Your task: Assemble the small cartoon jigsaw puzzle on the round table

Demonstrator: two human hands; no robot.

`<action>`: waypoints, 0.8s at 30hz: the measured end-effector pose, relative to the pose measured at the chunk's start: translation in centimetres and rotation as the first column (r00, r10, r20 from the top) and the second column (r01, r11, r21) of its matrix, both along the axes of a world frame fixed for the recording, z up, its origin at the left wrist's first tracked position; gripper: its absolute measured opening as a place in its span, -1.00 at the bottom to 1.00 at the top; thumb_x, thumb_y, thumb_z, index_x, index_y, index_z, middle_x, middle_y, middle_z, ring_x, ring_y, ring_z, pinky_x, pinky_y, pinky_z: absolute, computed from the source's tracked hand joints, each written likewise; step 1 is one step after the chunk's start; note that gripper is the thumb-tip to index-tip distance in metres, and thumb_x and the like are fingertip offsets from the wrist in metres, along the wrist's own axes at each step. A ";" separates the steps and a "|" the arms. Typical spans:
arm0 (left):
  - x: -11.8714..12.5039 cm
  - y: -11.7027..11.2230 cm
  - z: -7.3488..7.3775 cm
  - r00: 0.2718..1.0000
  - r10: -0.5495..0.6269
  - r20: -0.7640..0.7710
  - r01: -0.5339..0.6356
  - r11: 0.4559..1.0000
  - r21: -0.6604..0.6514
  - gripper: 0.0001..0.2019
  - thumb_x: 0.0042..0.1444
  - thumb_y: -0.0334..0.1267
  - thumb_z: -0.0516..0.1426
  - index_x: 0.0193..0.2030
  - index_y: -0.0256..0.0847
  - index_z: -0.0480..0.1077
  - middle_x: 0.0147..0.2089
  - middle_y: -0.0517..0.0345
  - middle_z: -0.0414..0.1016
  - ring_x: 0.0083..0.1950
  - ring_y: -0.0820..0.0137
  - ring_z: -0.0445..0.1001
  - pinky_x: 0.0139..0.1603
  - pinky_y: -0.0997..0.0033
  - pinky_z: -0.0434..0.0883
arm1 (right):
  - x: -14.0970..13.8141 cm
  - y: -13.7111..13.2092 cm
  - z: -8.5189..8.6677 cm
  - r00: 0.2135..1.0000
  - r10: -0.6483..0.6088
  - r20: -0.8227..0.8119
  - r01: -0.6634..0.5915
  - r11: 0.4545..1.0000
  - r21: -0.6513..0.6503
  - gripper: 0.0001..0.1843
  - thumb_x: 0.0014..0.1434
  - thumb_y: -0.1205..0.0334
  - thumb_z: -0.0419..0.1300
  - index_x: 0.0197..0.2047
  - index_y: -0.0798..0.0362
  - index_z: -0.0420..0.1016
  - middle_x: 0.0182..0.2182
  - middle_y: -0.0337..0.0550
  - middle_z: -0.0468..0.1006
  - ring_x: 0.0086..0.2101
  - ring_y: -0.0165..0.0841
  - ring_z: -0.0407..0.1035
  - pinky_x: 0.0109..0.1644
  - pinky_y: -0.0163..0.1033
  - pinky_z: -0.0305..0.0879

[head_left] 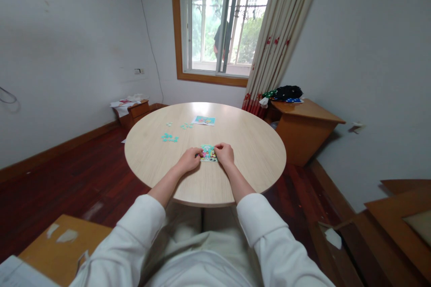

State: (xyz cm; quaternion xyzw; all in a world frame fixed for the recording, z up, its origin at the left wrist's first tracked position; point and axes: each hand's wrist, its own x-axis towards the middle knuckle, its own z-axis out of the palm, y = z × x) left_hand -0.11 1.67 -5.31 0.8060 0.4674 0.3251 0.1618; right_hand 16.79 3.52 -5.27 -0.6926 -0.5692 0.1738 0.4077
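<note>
A small, colourful, partly assembled jigsaw puzzle (208, 154) lies flat near the front middle of the round table. My left hand (190, 160) is closed at its left edge, fingers bent and touching it. On the opposite side, my right hand (225, 154) pinches at the puzzle's upper right edge. Whether a loose piece is between the fingers of either hand is too small to tell. Beyond my left hand lie loose teal puzzle pieces (170, 137), with more pale green pieces (186, 126) farther back. A picture sheet (204, 120) rests behind the puzzle.
The round wooden table (256, 152) stands before me. At the right is a brown desk (305, 121) with dark cloth on it; a low cabinet (138, 110) with papers is back left. A person (220, 40) stands outside the window. A yellowish box (63, 237) sits lower left.
</note>
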 end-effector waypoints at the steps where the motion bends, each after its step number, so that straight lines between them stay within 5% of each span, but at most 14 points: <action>1: 0.0 0.0 0.0 1.000 -0.004 0.002 0.004 1.000 0.003 -0.74 -0.10 -0.49 -0.04 -0.41 -0.22 0.46 -0.19 0.09 0.54 -0.07 0.34 0.45 0.04 0.36 0.32 | 0.0 -0.1 0.1 1.000 -0.001 0.006 0.001 1.000 0.000 -0.84 -0.07 0.24 0.15 -0.41 -0.01 0.55 -0.37 -0.22 0.59 -0.34 -0.40 0.43 -0.24 -0.37 0.25; 24: -0.1 0.1 -0.3 1.000 0.001 0.003 -0.001 1.000 0.001 -0.74 -0.12 -0.49 -0.03 -0.40 -0.20 0.46 -0.20 0.11 0.54 -0.07 0.34 0.45 0.03 0.35 0.33 | -0.4 -0.5 1.2 0.995 -0.033 0.090 0.039 0.997 -0.059 -0.85 -0.10 0.19 0.17 -0.43 -0.02 0.54 -0.39 -0.19 0.58 -0.33 -0.36 0.43 -0.22 -0.33 0.23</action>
